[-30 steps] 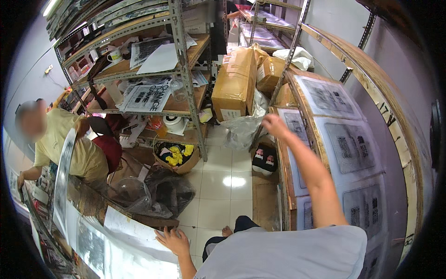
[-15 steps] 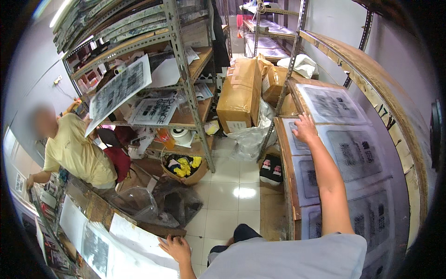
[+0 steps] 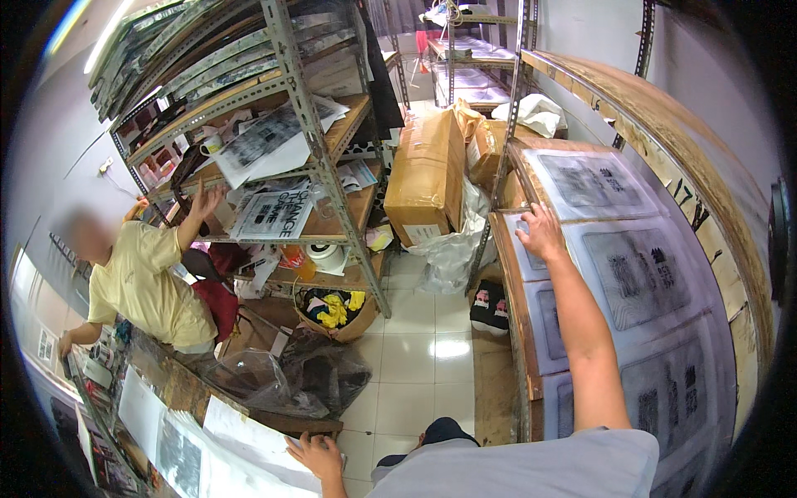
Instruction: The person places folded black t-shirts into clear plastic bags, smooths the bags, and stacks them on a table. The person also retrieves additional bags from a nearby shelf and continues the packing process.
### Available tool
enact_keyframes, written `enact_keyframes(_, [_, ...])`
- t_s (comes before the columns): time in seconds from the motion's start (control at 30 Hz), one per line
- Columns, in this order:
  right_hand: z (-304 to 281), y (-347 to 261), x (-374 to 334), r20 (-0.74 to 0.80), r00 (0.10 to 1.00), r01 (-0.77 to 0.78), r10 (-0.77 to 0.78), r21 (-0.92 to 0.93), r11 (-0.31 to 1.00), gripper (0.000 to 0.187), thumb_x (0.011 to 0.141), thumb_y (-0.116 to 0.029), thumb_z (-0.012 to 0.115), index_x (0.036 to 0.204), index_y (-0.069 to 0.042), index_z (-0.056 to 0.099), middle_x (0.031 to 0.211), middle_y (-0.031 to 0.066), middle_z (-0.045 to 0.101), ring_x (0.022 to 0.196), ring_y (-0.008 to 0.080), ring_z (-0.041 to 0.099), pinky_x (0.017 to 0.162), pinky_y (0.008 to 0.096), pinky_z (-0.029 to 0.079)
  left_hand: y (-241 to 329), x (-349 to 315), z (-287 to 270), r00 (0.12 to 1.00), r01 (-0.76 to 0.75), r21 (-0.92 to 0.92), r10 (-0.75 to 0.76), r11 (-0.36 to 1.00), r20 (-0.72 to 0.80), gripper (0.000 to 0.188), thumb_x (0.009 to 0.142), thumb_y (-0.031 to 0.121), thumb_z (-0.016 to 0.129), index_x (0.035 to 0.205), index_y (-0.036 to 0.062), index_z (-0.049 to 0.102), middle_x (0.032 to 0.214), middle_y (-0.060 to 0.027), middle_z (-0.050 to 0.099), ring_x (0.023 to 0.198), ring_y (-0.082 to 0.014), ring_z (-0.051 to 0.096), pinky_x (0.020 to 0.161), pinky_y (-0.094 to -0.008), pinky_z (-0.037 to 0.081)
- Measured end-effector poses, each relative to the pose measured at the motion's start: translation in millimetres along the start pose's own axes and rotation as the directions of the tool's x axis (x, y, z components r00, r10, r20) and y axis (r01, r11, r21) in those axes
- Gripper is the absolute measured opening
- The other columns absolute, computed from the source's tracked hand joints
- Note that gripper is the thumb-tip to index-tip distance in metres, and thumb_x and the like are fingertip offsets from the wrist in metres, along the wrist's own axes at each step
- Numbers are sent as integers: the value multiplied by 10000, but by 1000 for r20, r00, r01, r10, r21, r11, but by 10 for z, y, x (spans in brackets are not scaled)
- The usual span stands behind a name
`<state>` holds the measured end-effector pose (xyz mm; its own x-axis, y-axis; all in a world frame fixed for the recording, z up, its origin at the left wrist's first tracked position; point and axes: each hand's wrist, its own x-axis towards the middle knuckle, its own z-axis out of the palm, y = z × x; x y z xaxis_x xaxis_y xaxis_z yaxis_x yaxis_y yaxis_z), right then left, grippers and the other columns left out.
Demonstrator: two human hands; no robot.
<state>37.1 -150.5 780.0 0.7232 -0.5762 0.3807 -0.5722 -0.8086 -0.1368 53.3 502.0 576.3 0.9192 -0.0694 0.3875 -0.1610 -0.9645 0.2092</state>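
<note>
My left hand point(image 3: 319, 456) rests with its fingers apart on the edge of the white paper sheets point(image 3: 241, 432) at the lower left. Some of those sheets carry dark printing. On the right, my arm reaches forward over a shelf board covered with translucent printed sheets point(image 3: 635, 278). My right hand point(image 3: 542, 232) lies on a smaller sheet there, near the board's wooden edge, its fingers spread and nothing gripped. Each sheet bears a dark rectangular print. My sleeve and arm hide part of the nearer sheets.
A co-worker in a yellow shirt point(image 3: 154, 282) stands at the left, one hand raised by a metal shelf rack point(image 3: 303, 100). A printed sheet point(image 3: 266, 137) lies on that rack. Beyond the tiled floor point(image 3: 407, 311) stand cardboard boxes point(image 3: 425, 170); a basket of yellow cloths point(image 3: 332, 311) is nearby.
The printed sheet beside the co-worker now lies on the rack shelf, and the co-worker's raised hand is free of it. My view has shifted slightly; both my hands stay in place.
</note>
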Motion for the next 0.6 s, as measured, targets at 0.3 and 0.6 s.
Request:
enact_keyframes(0.3, [107, -105, 20, -178, 984, -20, -9, -165, 986, 414, 775, -280, 726, 1128, -82, 640, 1468, 204, 378, 1412, 407, 249, 1160, 512, 213, 77, 13, -98, 1000, 31, -45, -31, 999, -6, 137, 750, 168, 652, 758, 33, 672, 1172, -184, 585, 1366, -488, 275, 1117, -646, 151])
enact_keyframes(0.6, [209, -58, 39, 19, 1000, -13, 19, -268, 963, 399, 806, -345, 694, 1124, -107, 658, 1300, 142, 560, 1361, 451, 322, 1145, 537, 226, 140, 47, -153, 998, 50, -24, -49, 998, 26, 134, 755, 156, 660, 800, 34, 691, 1189, -165, 586, 1372, -466, 279, 1143, -607, 139])
